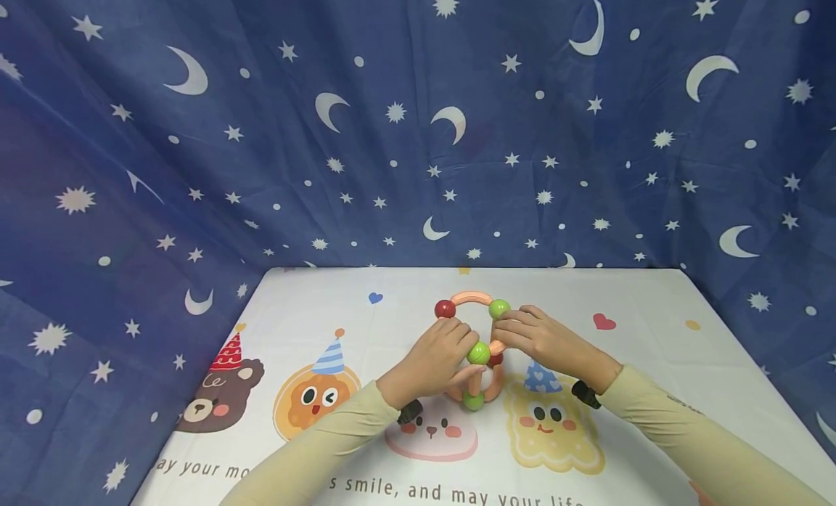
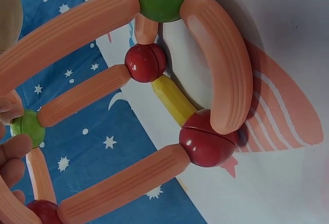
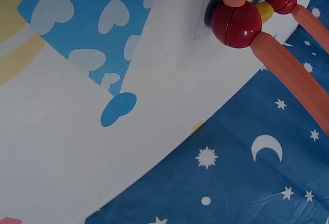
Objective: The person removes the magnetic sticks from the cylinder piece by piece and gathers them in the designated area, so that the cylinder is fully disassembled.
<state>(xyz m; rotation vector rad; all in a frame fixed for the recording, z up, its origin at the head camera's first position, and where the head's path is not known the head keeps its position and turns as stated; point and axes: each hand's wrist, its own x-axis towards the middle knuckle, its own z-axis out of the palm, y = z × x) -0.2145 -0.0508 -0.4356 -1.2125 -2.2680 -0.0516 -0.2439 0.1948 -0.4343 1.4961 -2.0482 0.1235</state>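
I have the ball-and-rod frame (image 2: 85, 96) standing upright ahead of me, its near green ball (image 1: 479, 353) pinched by the left grip (image 1: 439, 359) while the right grip (image 1: 538, 339) grasps the far upper right corner, its thumb out of sight. I judge it best to brace the left, press the right straight without twisting, and let the base bear evenly on the white tabletop (image 1: 643, 292).

A curtained-off place with a child's-party look; whether home or studio cannot be told. In the head view, dark-blue fabric (image 1: 392, 56) printed with moons and stars hangs from nine through twelve to three o'clock around a counter (image 1: 326, 295), its white cover (image 1: 640, 295) bearing a party-hatted bear (image 1: 218, 408) at eight.
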